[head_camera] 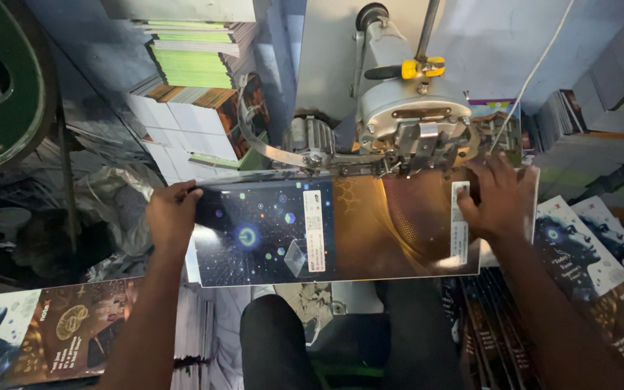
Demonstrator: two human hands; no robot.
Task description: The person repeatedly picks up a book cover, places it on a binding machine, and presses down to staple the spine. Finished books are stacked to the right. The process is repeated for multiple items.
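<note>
Scene was dim overall; corners and lower frame fell into deep shadow. Warm light pooled under the machine head [413, 123], putting an orange glow and glare on the glossy cover [341, 224]. Wide-angle bending showed at the edges. Focus was fair, stacks [196, 58] soft.

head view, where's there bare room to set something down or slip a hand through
Little. The open cover sheet has bare middle between the left hand and right hand. Its far edge is crowded under the stitching machine head. Printed stacks fill lower left; more covers crowd the right.
</note>
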